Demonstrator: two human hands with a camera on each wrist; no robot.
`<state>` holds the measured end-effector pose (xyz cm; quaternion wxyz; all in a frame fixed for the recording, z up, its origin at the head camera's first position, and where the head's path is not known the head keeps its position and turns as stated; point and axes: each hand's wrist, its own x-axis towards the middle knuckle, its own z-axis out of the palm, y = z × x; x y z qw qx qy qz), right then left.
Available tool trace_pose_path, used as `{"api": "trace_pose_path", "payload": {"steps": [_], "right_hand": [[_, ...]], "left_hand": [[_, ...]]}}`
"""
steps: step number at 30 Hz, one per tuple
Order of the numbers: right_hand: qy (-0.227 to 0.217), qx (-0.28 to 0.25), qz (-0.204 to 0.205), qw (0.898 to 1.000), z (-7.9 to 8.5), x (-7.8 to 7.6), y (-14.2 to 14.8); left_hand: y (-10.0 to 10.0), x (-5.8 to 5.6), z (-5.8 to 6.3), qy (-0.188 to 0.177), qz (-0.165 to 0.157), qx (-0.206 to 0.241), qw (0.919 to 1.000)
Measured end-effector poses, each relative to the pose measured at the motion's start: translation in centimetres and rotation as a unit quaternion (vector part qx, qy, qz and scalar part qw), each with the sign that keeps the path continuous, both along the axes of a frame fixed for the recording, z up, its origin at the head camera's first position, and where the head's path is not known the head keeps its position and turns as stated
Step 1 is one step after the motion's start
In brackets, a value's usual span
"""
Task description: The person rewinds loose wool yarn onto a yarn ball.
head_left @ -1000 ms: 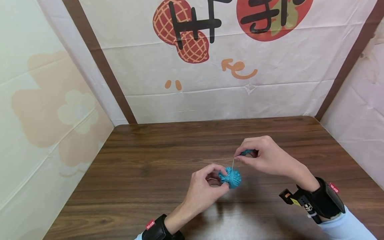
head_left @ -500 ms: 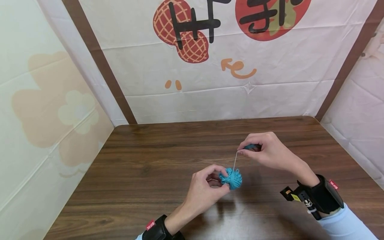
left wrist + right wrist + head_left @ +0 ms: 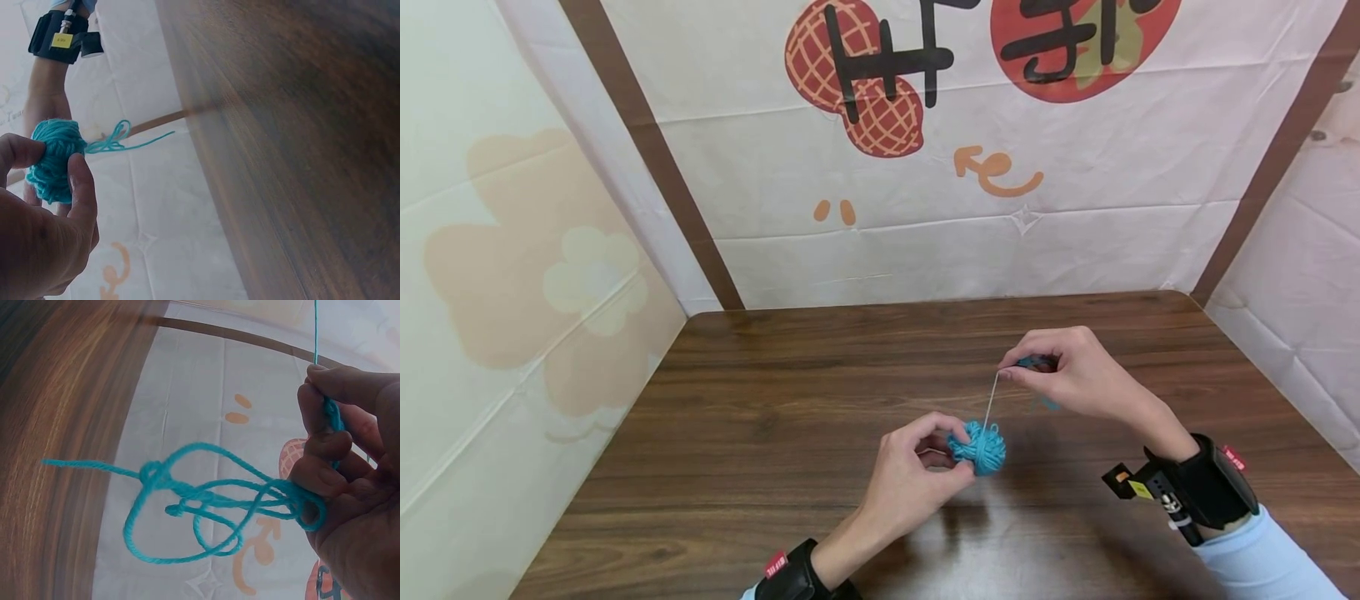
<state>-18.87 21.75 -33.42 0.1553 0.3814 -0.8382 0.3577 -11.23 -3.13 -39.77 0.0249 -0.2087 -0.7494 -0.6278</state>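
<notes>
A small turquoise yarn ball [image 3: 985, 450] is pinched between the thumb and fingers of my left hand [image 3: 913, 475], above the table. From its top a single taut strand [image 3: 991, 402] runs up to my right hand [image 3: 1075, 371]. There the thumb and index finger pinch that strand, while the other fingers curl round a bunch of slack yarn. In the right wrist view, loose loops of yarn [image 3: 200, 447] and one free end [image 3: 87, 464] hang out of the right palm. The left wrist view shows the yarn ball [image 3: 53, 165] close up.
Both hands are over a dark brown wooden table [image 3: 760, 467]. A white printed cloth [image 3: 925, 258] rises behind its far edge, with more cloth at the left and right sides. Black camera bands [image 3: 1206, 483] sit on the wrists.
My right hand has moved slightly up and away from the ball, and the strand between the hands has lengthened. A bit of yarn now shows below the right hand. The left hand has stayed nearly still.
</notes>
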Motion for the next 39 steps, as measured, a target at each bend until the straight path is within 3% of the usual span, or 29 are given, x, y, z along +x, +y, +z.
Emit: {"api": "trace_pose_path", "payload": {"steps": [13,27,33,39], "right_hand": [[-0.017,0.004,-0.042,0.999,-0.5,-0.8,0.9],[-0.042,-0.001,-0.079,0.996,-0.8,-1.9,1.9],[-0.07,0.021,-0.072,0.995,-1.9,-2.5,2.1],[-0.134,0.085,-0.02,0.987,-2.7,-2.4,1.7]], "left_hand": [[0.2,0.1,0.1,-0.001,-0.001,0.004,1.0],[0.0,-0.1,0.7,-0.049,-0.02,0.035,0.998],[-0.2,-0.4,0.9,-0.084,-0.034,0.09,0.9919],[-0.3,-0.8,1.3,-0.131,0.006,0.167,0.9771]]}}
